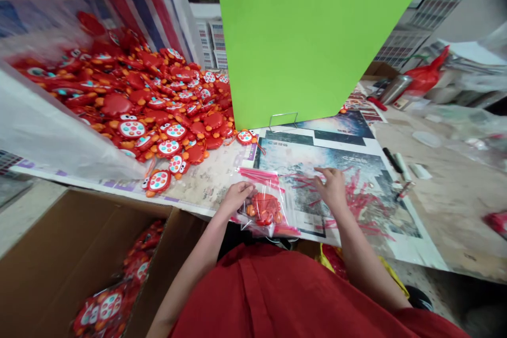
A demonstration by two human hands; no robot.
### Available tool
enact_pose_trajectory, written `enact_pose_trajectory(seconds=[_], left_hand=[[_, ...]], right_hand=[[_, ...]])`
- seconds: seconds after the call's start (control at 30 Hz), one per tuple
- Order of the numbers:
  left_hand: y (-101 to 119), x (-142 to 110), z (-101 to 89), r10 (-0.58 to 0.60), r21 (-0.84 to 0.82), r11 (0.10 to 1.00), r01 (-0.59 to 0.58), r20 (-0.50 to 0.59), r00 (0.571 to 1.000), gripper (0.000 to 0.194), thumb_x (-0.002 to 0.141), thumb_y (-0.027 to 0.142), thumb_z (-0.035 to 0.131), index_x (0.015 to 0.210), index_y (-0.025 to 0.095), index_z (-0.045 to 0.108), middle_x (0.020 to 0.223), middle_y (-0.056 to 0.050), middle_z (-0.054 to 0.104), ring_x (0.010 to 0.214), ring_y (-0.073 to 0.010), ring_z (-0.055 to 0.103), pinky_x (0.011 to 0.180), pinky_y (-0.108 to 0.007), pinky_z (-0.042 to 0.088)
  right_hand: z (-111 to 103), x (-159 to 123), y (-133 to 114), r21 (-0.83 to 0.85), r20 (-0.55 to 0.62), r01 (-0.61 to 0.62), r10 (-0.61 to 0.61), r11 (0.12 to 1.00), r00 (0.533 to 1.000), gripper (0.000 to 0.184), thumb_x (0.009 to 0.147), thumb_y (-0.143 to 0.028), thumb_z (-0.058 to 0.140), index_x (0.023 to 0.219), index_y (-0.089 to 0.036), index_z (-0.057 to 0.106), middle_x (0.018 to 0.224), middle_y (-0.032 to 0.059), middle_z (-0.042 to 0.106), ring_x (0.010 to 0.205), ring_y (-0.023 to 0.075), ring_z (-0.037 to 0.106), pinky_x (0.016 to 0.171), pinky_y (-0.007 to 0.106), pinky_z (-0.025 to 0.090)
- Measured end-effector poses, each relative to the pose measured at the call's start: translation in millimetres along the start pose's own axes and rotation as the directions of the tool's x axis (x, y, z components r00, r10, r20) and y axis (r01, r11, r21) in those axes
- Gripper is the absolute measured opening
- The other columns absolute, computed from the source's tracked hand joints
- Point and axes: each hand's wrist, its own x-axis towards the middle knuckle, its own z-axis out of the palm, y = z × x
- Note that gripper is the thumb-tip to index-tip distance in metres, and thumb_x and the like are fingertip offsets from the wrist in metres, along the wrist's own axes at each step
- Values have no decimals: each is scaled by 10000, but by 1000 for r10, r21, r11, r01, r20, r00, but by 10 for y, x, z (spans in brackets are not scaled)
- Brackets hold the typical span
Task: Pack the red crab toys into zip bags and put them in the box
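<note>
My left hand [236,195] has its fingers curled on the left edge of a clear plastic bag [264,202] with a red zip strip. The bag lies on the table's near edge and has a red and orange crab-shaped toy [266,209] inside it. My right hand [331,187] lies flat, fingers spread, on a spread of red-striped clear bags [360,202] over a printed sheet [348,169]. A big heap of the same crab toys [158,111] fills the table's left side.
A brown cardboard box [59,259] at the lower left holds bagged toys [106,306]. A tall green panel [309,31] stands at the table's back. Pens [393,160] lie to the right. A steel flask [396,88] and a red bag [428,75] sit far right.
</note>
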Motion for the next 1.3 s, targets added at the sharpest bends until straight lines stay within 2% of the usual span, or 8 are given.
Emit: enact_pose_trajectory(seconds=[0.13, 0.23, 0.43, 0.6, 0.7, 0.8, 1.0, 1.3], left_hand=[[37, -45, 18, 36, 31, 999, -37, 9, 999, 246, 765, 350, 716, 865, 139, 640, 806, -41, 692, 664, -107, 620, 547, -182, 468], [21, -67, 1, 65, 53, 996, -65, 9, 998, 229, 764, 343, 707, 854, 143, 642, 792, -28, 677, 663, -103, 614, 557, -184, 476], [-74, -19, -40, 28, -39, 999, -29, -13, 1000, 247, 757, 359, 718, 837, 150, 611, 817, -44, 696, 675, -125, 650, 567, -209, 483], [-80, 3, -23, 23, -52, 998, -24, -26, 999, 307, 738, 401, 750, 857, 152, 615, 838, -62, 718, 724, -154, 676, 583, -226, 496], [-41, -22, -7, 43, -48, 998, -43, -8, 999, 320, 709, 363, 781, 898, 145, 641, 849, -54, 717, 681, -131, 653, 578, -221, 497], [7, -65, 16, 33, -30, 999, -33, 10, 999, 300, 716, 323, 775, 923, 140, 658, 878, -55, 717, 646, -105, 626, 577, -213, 488], [47, -150, -8, 17, -33, 999, -16, 41, 999, 305, 776, 315, 720, 1022, 143, 668, 1002, -96, 732, 772, -126, 667, 588, -181, 468], [125, -225, -188, -1, -175, 984, 19, 102, 995, 472, 683, 370, 793, 1077, 134, 684, 1025, -125, 730, 768, -173, 688, 549, -207, 493]], right_hand=[[158, 141, -561, 56, 177, 198, -205, 979, 963, 387, 902, -269, 527, 1265, -207, 648, 902, 104, 638, 858, 265, 539, 824, 384, 433], [275, 179, -776, 63, 281, 304, -310, 950, 908, 254, 922, -258, 535, 1063, -228, 745, 874, 94, 652, 845, 249, 541, 808, 359, 424], [247, 116, -494, -98, 314, 244, -203, 965, 927, 257, 934, -261, 525, 874, -219, 771, 839, 97, 664, 858, 254, 541, 786, 350, 410], [40, 12, -82, -205, 200, 97, -56, 974, 978, 396, 874, -114, 441, 1155, -172, 713, 1029, 148, 661, 907, 271, 551, 823, 381, 428], [-51, 15, -111, -110, 60, 23, -17, 994, 998, 499, 839, -124, 440, 1307, -101, 610, 1110, 200, 612, 959, 296, 559, 872, 441, 446], [-45, 18, -388, 178, 145, -5, -21, 984, 989, 366, 898, -338, 493, 1110, -142, 717, 949, 144, 646, 857, 260, 599, 846, 415, 481], [216, -86, -974, 676, 508, -302, -127, 672, 852, 316, 809, -450, 592, 945, -190, 709, 846, 54, 714, 754, 204, 645, 709, 324, 505], [165, -29, -960, 772, 560, -528, 14, 353, 828, 252, 664, -353, 698, 855, -201, 758, 703, 10, 691, 587, 126, 554, 577, 250, 425]])
